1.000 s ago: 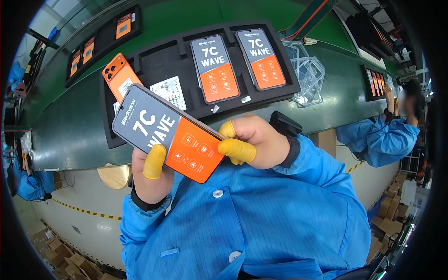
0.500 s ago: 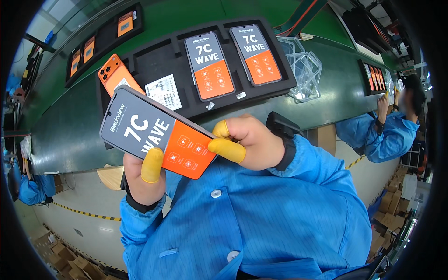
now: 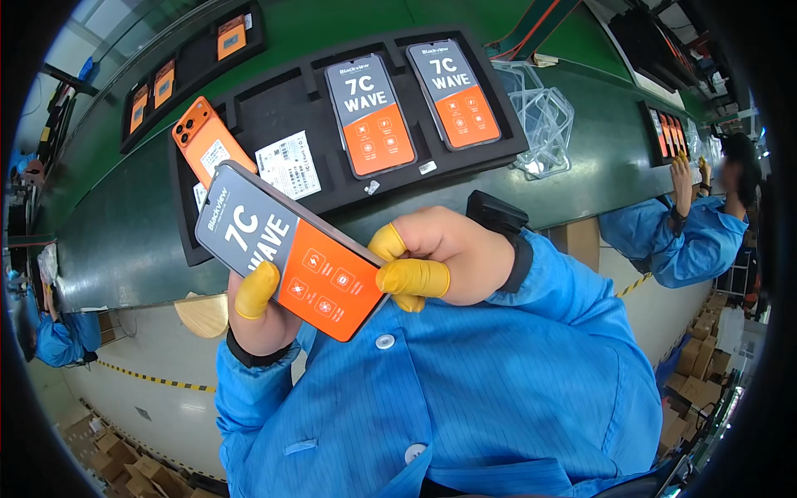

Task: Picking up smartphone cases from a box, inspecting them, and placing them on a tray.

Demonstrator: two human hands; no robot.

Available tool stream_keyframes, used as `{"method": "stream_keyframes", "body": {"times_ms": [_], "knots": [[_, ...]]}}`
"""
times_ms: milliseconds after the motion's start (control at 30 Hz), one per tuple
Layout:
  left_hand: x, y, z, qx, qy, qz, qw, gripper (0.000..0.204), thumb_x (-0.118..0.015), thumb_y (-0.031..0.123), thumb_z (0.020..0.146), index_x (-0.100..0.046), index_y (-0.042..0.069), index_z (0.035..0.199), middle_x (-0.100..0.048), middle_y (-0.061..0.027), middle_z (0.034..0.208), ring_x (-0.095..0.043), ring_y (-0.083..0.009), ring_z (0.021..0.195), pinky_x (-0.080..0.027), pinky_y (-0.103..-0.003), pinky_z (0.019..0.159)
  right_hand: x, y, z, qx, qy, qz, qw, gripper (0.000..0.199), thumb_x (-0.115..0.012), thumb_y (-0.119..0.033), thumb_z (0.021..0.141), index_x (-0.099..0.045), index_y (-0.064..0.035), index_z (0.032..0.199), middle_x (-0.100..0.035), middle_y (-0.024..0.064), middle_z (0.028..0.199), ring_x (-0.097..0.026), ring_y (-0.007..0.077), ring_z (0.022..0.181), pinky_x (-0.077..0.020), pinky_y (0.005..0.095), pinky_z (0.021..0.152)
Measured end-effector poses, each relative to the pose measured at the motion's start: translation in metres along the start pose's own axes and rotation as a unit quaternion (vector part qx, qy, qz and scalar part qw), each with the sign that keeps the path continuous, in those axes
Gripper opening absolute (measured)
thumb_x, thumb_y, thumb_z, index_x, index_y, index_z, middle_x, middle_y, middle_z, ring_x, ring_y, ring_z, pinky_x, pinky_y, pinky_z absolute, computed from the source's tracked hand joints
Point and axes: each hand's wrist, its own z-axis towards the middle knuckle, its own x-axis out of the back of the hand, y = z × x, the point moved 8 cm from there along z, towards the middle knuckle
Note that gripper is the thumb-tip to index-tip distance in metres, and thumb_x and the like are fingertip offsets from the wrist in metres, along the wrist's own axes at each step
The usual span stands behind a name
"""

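A smartphone (image 3: 311, 266) with a grey and orange front film is tilted before my chest. My left hand (image 3: 264, 307) grips its lower left edge, the thumb in a yellow finger cot lying over the front. At the phone's right end, my right hand (image 3: 440, 257) pinches the edge with yellow-cotted fingers; the fingers behind are hidden. Beyond it lies a black foam tray (image 3: 274, 104) with two phones (image 3: 369, 116) (image 3: 453, 95) face up in its slots. An orange phone (image 3: 212, 143), camera side up, rests slanted at the tray's left, beside a white printed label sheet (image 3: 288, 163).
Clear plastic frames (image 3: 540, 124) are heaped right of the tray on the green bench (image 3: 108, 241). Another tray (image 3: 195, 70) with orange phones stands at the far left. A person in blue (image 3: 681, 236) works at the right beside a small tray (image 3: 664, 133). A round wooden stool (image 3: 203, 315) stands below the bench.
The held phone has shifted slightly right and toward me, both hands moving with it. My right fingers have changed their hold on its edge. The co-worker's hand at the right has risen to the small tray.
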Motion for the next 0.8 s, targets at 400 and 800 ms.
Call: {"method": "stream_keyframes", "body": {"times_ms": [400, 800], "knots": [[0.0, -0.006, 0.005, 0.028, -0.014, -0.077, 0.997, 0.047, -0.052, 0.033, 0.096, -0.046, 0.001, 0.13, -0.062, -0.015, 0.118, -0.065, -0.0249, 0.102, -0.054, -0.038, 0.089, -0.002, -0.011, 0.006, 0.048, 0.005, 0.118, 0.992, 0.022, -0.066, -0.022, 0.093, -0.058, -0.0017, 0.091, -0.055, 0.0, 0.067, -0.053, 0.0074, 0.059, -0.0427, 0.0235, 0.053], [0.005, 0.021, 0.003, -0.122, 0.032, 0.178, 0.976, 0.046, -0.054, 0.022, 0.097, -0.038, 0.002, 0.136, -0.053, -0.0125, 0.127, -0.055, -0.023, 0.115, -0.046, -0.04, 0.097, 0.027, -0.009, 0.012, 0.044, 0.195, -0.12, 0.972, 0.015, -0.067, -0.013, 0.09, -0.061, 0.0006, 0.089, -0.056, -0.0017, 0.068, -0.049, 0.0034, 0.062, -0.0411, 0.0218, 0.053]]}}
